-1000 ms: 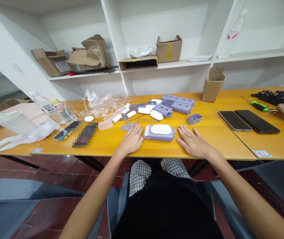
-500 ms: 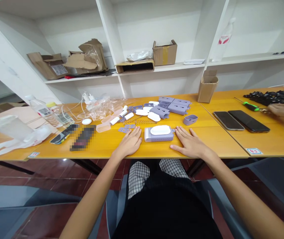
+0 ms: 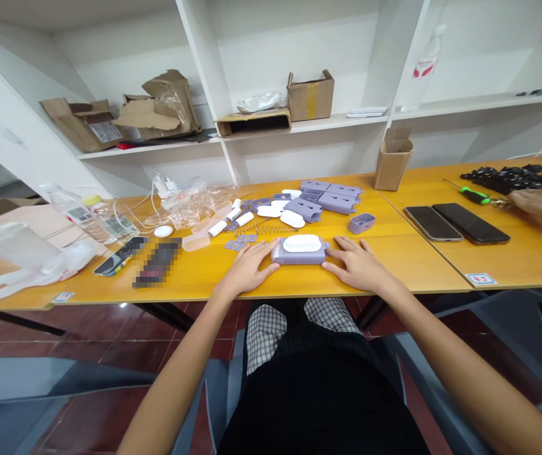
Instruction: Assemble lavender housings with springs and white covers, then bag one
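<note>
A lavender plastic housing point(image 3: 300, 258) lies in front of me near the table edge, with a white oval piece point(image 3: 301, 244) on its top. My left hand point(image 3: 250, 268) is at its left end, fingers stretched and thumb beside the lower corner. At the right end is my right hand point(image 3: 358, 265), palm down with its fingers apart. Both hands are open; their fingertips come up to the housing's ends, and I cannot tell how firmly they touch. Just beyond lie coiled springs point(image 3: 283, 230), more lavender housings point(image 3: 303, 208) and white oval pieces point(image 3: 292, 219).
A small lavender cup-like part point(image 3: 362, 222) is right of the pile. Two phones point(image 3: 470, 222) lie further right, near a green screwdriver point(image 3: 474, 195) and another person's hand point(image 3: 539, 206). Clear plastic trays point(image 3: 196, 239), white cylinders point(image 3: 217, 229) and a drink cup point(image 3: 14, 246) are left.
Both hands have moved inward to the ends of the lavender housing; the left thumb has reached its lower left corner. The camera view has shifted slightly.
</note>
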### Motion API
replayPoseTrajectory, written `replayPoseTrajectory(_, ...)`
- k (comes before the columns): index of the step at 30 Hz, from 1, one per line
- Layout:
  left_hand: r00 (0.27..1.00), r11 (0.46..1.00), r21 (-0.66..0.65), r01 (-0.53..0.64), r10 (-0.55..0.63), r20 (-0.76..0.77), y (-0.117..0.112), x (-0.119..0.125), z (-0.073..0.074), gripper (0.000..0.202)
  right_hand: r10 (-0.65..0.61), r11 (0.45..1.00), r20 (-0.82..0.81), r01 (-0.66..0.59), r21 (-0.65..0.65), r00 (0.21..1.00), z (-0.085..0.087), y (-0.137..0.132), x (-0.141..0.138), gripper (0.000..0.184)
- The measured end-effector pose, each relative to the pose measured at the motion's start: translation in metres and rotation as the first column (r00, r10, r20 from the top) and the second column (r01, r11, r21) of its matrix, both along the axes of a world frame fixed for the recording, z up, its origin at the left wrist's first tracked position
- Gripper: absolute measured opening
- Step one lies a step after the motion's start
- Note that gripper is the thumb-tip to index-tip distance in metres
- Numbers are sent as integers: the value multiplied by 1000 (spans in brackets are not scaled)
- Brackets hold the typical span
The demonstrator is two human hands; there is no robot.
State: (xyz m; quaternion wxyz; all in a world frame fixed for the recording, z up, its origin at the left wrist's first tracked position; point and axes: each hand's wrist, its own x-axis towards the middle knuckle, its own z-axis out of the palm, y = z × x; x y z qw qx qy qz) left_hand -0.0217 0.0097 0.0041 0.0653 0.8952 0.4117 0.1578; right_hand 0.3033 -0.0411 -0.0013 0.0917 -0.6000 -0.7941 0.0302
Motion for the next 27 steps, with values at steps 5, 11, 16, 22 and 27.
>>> replayPoseTrajectory(5,982,968,177,-180,165,93,6,-3,0,57,-78,996,8,77,38,997,4,13,-9,50)
replayPoseTrajectory(11,953,943,164,-291,301,-40,11,-30,2,49,-130,989,10,129,73,992,10,16,-21,46)
replayPoseTrajectory(16,950,947,112,-302,309,-46,12,-41,5,51,-226,970,60,220,102,972,17,-12,-33,49)
replayPoseTrajectory(22,942,938,100,-331,334,-17,17,-56,5,50,75,983,42,-81,163,996,20,-30,-53,36)
replayPoseTrajectory(27,951,946,101,-307,304,50,25,-68,0,45,-5,997,86,-2,83,996,28,-17,-91,41)
